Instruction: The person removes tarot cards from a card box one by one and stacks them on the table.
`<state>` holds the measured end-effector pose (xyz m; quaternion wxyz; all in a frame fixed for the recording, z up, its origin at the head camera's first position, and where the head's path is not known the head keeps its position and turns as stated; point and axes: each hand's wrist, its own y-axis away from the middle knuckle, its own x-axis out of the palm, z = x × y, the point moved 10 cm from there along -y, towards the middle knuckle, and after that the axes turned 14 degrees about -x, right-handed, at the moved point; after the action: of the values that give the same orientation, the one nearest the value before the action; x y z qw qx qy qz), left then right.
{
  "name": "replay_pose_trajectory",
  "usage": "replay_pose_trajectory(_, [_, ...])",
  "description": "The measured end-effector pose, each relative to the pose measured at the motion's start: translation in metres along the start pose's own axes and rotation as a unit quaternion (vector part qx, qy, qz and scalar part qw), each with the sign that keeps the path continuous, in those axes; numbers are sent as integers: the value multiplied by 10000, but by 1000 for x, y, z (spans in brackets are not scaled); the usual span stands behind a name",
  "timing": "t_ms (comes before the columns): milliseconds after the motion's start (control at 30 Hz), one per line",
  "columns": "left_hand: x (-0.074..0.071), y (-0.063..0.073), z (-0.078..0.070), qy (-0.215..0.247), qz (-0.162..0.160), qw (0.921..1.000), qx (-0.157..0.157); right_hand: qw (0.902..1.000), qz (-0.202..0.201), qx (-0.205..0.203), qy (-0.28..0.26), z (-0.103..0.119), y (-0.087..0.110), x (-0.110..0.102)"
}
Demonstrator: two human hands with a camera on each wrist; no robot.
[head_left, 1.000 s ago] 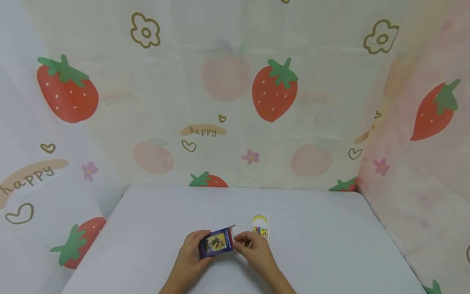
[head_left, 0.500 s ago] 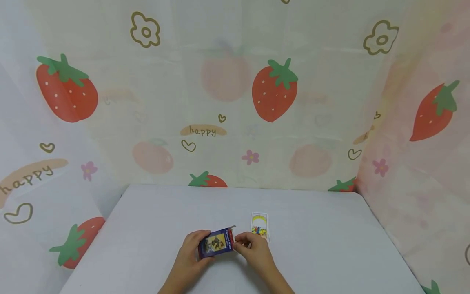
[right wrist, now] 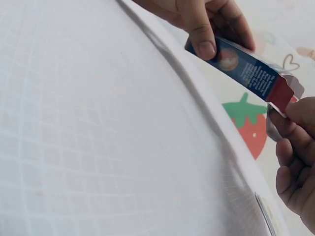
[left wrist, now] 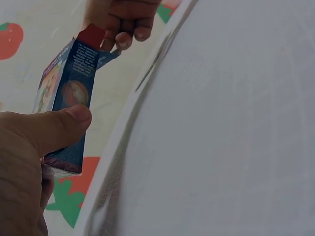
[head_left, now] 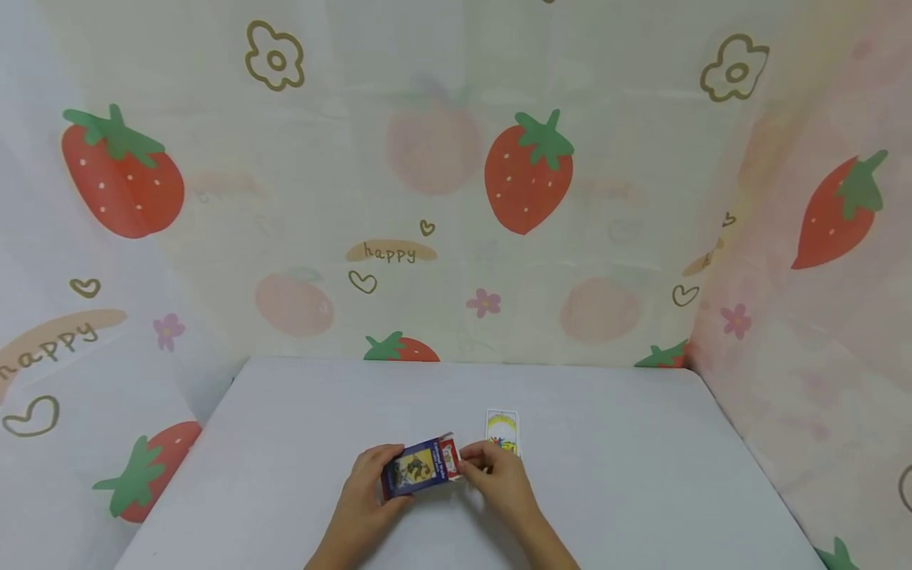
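My left hand [head_left: 366, 483] grips a dark blue card box [head_left: 415, 469] with a picture on its front. In the left wrist view, the thumb [left wrist: 64, 125] lies along the box's narrow side. The box's end facing right is open, and its red flap [right wrist: 282, 94] sticks out in the right wrist view. Out of that end shows a card with a white border and red picture [head_left: 450, 457]. My right hand [head_left: 502, 479] pinches the card's outer edge between thumb and fingers. How many cards it pinches cannot be told.
Behind my right hand, a tarot card [head_left: 503, 427] with a yellow arc lies face up on the white table [head_left: 627, 467], partly hidden. Strawberry-printed cloth [head_left: 527, 174] surrounds the table at the back and sides.
My right hand has drawn slightly away from the box, to the right and up. More of the red, white-bordered card now shows at the open end. The left hand keeps its grip.
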<state>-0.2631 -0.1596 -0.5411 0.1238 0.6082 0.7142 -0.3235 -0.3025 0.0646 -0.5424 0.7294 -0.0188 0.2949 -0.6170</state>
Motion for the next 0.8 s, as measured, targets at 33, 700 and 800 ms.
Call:
replay_pose_trajectory(33, [0,0,0,6,-6,10000,-7,10000,-5,8,19,0,-1,-1])
replay_pose_trajectory(700, [-3,-2,1,-62,-1,9997,-217,9983,-587,23,-53,6,-5,-32])
replay_pose_trajectory(800, [-3,-3,3,-3,35,9994,-347,9977,-664,49,-86,4,-5,-37])
